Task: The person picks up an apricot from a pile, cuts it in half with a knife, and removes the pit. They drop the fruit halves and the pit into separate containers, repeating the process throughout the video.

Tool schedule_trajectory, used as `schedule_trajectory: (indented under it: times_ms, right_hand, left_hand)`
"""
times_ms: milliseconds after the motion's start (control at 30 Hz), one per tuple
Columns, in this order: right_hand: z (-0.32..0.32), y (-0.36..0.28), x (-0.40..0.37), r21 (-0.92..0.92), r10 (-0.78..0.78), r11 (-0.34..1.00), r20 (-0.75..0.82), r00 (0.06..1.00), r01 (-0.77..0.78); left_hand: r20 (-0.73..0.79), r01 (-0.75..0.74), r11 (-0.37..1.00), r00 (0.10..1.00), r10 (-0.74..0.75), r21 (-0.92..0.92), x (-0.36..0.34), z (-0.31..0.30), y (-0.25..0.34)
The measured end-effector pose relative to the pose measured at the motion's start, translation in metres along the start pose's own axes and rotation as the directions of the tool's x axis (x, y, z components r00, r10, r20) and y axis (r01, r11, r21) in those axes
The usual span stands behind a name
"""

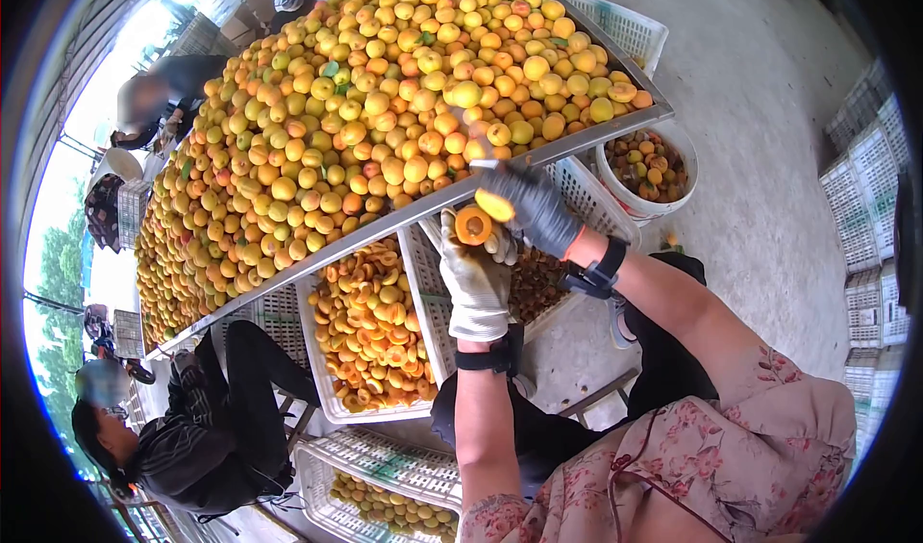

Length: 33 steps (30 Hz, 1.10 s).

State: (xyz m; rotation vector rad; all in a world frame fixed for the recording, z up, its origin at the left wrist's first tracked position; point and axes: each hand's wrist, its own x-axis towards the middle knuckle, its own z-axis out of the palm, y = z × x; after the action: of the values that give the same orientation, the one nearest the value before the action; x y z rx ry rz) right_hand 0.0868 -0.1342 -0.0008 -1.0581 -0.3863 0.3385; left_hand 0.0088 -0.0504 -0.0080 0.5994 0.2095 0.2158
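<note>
In a white knitted glove, my left hand (pixel 478 278) holds an apricot half (pixel 473 226) with its cut face up and the pit cavity showing. My right hand (pixel 538 206), in a dark grey glove, is just to the right with its fingers closed. It holds another apricot half (pixel 494 205) and a knife (pixel 478 146), whose blade is blurred and points up toward the fruit pile. Both hands are over the near edge of a metal-rimmed table (pixel 423 202) heaped with whole apricots (pixel 365 105).
Below the table edge are a crate of apricot halves (pixel 375 331) and a crate of dark pieces (pixel 538 288). A white bucket (pixel 651 206) holds fruit at the right. A co-worker (pixel 207 447) sits at the lower left. Stacked crates (pixel 865 197) line the right side.
</note>
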Motion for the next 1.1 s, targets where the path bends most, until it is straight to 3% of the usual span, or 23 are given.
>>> schedule_trajectory:
  times_ms: [33,67,133,200,267,367,467,500,567,667,700,733,800,833,900,933,967,1033,1100]
  right_hand:
    - [0.002,-0.012,0.004,0.375,0.339,0.887,-0.135,0.931,-0.268]
    - [-0.012,-0.013,0.008,0.459,0.286,0.834,0.114,0.951,-0.306]
    - [-0.008,-0.024,0.011,0.557,0.281,0.791,0.037,0.959,-0.253]
    - [-0.008,-0.028,0.014,0.584,0.243,0.777,0.067,0.968,-0.235]
    - [-0.001,-0.031,0.013,0.650,0.272,0.731,0.002,0.962,-0.208]
    - [0.008,-0.031,0.010,0.617,0.246,0.774,-0.088,0.965,-0.141]
    - [0.012,-0.029,0.012,0.619,0.211,0.782,-0.155,0.965,-0.072]
    - [0.014,-0.027,0.014,0.474,0.128,0.880,-0.285,0.950,0.024]
    - [0.019,-0.022,0.016,0.305,0.025,0.947,-0.395,0.918,0.105]
    - [0.013,-0.009,0.016,0.328,-0.156,0.902,-0.360,0.920,0.282]
    - [0.000,0.000,0.012,-0.268,-0.407,0.902,-0.271,0.872,0.338]
    - [0.000,0.000,0.012,-0.318,-0.393,0.896,-0.245,0.887,0.309]
    - [0.002,-0.001,0.012,-0.418,-0.362,0.871,-0.193,0.912,0.258]
    - [0.004,-0.001,0.015,-0.290,-0.377,0.906,-0.216,0.901,0.309]
    - [0.003,-0.005,0.019,-0.155,-0.385,0.922,-0.240,0.891,0.356]
    - [-0.001,-0.010,0.022,0.417,-0.105,0.893,-0.180,0.978,0.172]
    - [-0.002,-0.012,0.023,0.531,0.002,0.844,-0.136,0.991,0.071]
    - [-0.001,-0.017,0.024,0.731,0.217,0.672,-0.042,0.975,-0.118]
    - [0.000,-0.022,0.021,0.731,0.243,0.656,0.032,0.970,-0.188]
  left_hand:
    - [-0.024,0.001,0.999,1.000,-0.002,-0.039,-0.003,0.009,0.004]
    - [-0.049,0.003,0.997,0.999,-0.006,-0.078,-0.005,0.018,0.007]
    - [-0.010,0.009,0.998,1.000,-0.009,-0.061,-0.007,0.011,0.006]
    - [0.041,-0.033,0.993,0.999,0.029,0.110,-0.009,0.009,0.003]
    - [0.027,-0.028,0.993,0.999,0.025,0.115,-0.009,0.007,-0.006]
    - [-0.110,-0.004,0.997,0.994,0.012,0.074,-0.010,0.012,-0.016]
    - [-0.081,-0.040,0.989,0.995,0.052,0.142,-0.003,0.007,-0.020]
    - [-0.145,-0.027,0.988,0.988,0.049,0.152,-0.001,0.006,-0.021]
    - [-0.154,-0.047,0.983,0.985,0.074,0.176,-0.005,0.010,-0.021]
    - [-0.205,-0.116,0.970,0.965,0.161,0.215,-0.002,0.020,-0.027]
    - [-0.228,-0.140,0.965,0.955,0.192,0.222,-0.002,0.021,-0.030]
    - [-0.251,-0.164,0.959,0.942,0.222,0.230,-0.003,0.022,-0.033]
    - [-0.107,-0.223,0.862,0.947,0.302,0.455,-0.007,0.021,-0.036]
    - [-0.056,-0.248,0.816,0.945,0.323,0.522,-0.007,0.021,-0.036]
    - [-0.171,-0.153,0.917,0.959,0.228,0.367,-0.010,0.023,-0.034]
    - [-0.219,-0.108,0.954,0.960,0.173,0.281,-0.011,0.026,-0.032]
    - [-0.294,-0.059,0.985,0.950,0.105,0.162,-0.010,0.036,-0.029]
    - [-0.233,-0.069,0.988,0.967,0.099,0.135,-0.010,0.032,-0.027]
    - [-0.172,-0.074,0.992,0.981,0.091,0.106,-0.009,0.028,-0.026]
